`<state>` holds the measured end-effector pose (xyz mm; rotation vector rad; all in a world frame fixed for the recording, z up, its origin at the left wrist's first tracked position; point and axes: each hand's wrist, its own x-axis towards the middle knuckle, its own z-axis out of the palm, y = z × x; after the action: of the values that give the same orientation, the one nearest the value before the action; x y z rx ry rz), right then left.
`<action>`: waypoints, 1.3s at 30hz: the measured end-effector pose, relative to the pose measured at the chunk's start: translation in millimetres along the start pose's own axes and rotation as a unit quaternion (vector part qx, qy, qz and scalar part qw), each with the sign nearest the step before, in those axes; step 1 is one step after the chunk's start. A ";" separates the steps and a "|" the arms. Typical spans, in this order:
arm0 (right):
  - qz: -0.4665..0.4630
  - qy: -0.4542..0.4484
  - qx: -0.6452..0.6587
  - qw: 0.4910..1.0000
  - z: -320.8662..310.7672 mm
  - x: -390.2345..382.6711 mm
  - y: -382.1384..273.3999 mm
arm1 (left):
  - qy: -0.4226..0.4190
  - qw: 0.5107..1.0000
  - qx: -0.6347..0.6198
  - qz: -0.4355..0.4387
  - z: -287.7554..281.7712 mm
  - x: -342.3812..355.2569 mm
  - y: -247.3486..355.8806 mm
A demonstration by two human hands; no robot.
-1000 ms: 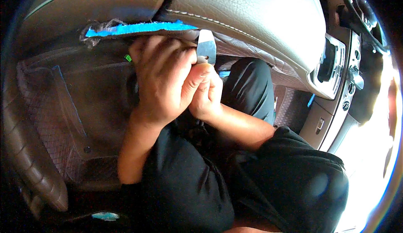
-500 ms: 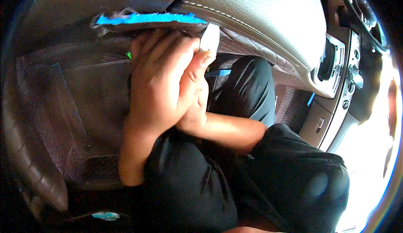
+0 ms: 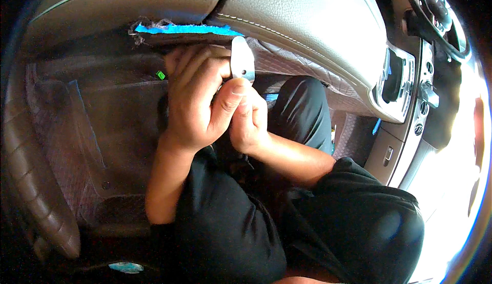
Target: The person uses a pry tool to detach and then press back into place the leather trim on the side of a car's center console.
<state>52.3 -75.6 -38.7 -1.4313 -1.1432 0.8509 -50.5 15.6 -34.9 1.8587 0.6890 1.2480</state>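
Note:
My left hand (image 3: 197,102) is closed, its fingers curled under a dark edge and its thumb at the lower end of a flat, pale metal tool (image 3: 242,56). That tool has a rounded tip and a small hole. Against the left thumb rests my right hand (image 3: 250,122), its fingers closed; whatever they grip is hidden. Just above my hands runs a bright blue strip (image 3: 184,29) along a dark, frayed edge, below the seat-like leather padding (image 3: 302,25). The tool's tip is close to the strip's right end.
A small green piece (image 3: 160,75) lies left of my hand on the dark floor mat (image 3: 120,122). My black-trousered legs (image 3: 230,217) fill the lower middle. A centre console (image 3: 402,79) and a steering wheel (image 3: 435,12) are at right. Brown padded trim (image 3: 41,197) curves along the left.
My right hand has come partly out from behind the left, and the metal tool shows more of its length. Tool and hands sit lower against the blue strip; the green piece is now uncovered.

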 end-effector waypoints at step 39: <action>0.009 -0.028 0.036 0.999 16.6 4.5 0.8 | 0.055 0.994 -0.072 -0.057 -4.3 -6.7 -1.3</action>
<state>38.2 -66.4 -42.1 -1.3683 -1.1305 0.9408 -57.0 12.5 -38.5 1.6212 0.7335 1.2991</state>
